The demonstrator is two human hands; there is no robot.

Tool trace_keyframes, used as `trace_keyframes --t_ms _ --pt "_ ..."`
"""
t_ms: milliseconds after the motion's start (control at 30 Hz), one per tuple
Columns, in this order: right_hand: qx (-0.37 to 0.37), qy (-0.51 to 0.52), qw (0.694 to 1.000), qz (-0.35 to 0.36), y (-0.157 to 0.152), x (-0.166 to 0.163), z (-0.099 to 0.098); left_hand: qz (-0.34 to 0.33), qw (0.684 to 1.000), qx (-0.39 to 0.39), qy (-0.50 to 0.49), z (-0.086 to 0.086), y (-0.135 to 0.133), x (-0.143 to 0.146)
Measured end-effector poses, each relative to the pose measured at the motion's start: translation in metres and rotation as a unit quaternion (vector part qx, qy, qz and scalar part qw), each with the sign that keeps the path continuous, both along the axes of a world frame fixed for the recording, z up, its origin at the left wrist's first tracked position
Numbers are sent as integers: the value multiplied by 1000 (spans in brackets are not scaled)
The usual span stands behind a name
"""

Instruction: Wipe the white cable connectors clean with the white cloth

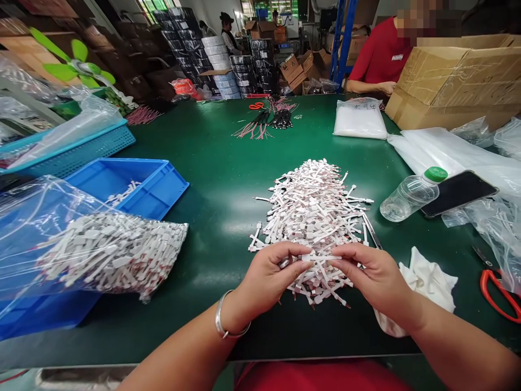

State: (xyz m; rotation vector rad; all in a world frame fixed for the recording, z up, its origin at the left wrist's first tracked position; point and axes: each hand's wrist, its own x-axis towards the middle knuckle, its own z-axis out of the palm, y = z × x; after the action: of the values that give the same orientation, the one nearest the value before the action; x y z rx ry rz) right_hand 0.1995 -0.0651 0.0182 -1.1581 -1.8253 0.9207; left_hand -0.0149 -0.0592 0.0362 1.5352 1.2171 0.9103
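A heap of small white wired parts (315,209) lies on the green table (220,163) in front of me. My left hand (266,277) and my right hand (372,274) meet at the heap's near edge, both pinching one white part (321,257) between their fingertips. A silver bracelet (222,320) circles my left wrist. A clear bag (93,250) full of the same white parts lies at the left, its mouth toward the heap.
Blue trays (150,184) sit at left. A white cloth (427,279), red scissors (499,290), a lying plastic bottle (411,195) and a phone (458,193) are at right. Far side: wire bundles (264,122), a white bag (360,119), cardboard boxes (456,81), a person in red (380,57).
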Motion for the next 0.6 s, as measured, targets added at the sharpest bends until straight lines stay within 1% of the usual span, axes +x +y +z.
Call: trace_keyframes --t_ms 33,100,200,267,333,400,500,600 --pt "-1 -5 1000 11 0 0 2 -6 1000 -19 -15 0 0 0" --pt "-30 -7 999 31 0 -1 8 -27 994 -87 -65 0 -1 0" --pt "-121 21 991 61 -1 -3 14 -50 965 -212 -150 -3 -1 0" --pt "-182 46 979 75 -1 -5 16 -47 947 -259 -186 -6 -1 0" --pt "-221 49 970 87 -3 -7 16 -35 940 -273 -202 -9 -1 1" --pt "-233 29 967 103 -5 -9 15 -18 942 -267 -200 -12 -1 3" --pt "-217 -26 965 142 -11 -12 13 9 948 -252 -193 -14 -4 6" --pt "-190 -74 957 204 -17 -15 14 -7 947 -253 -198 -11 -9 8"
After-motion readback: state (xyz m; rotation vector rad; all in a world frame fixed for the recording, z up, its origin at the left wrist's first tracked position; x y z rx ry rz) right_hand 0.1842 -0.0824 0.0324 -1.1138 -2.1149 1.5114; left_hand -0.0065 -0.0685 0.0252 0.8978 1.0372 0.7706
